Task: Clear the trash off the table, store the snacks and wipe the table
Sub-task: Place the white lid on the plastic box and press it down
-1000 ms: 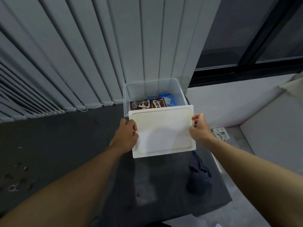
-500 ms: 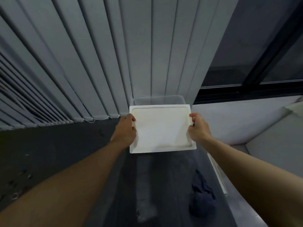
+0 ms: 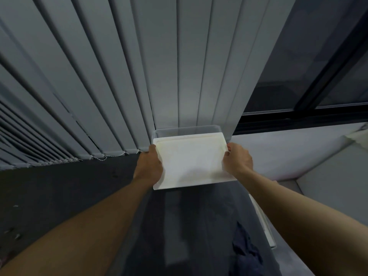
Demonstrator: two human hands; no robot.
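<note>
2 hands gripped the white lid (image 3: pixel 191 160): your left hand (image 3: pixel 148 166) and right hand (image 3: pixel 238 161) should have pressed it squarely onto the clear bin (image 3: pixel 187 130) at the table's (image 3: pixel 59 188) far edge.

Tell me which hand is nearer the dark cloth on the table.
Right. The right hand grips the lid's right edge, up-table of the dark cloth; the left hand holds the opposite edge, farther off.

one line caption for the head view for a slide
Both hands, left and right, hold a white lid over a clear bin by the blinds.
</note>
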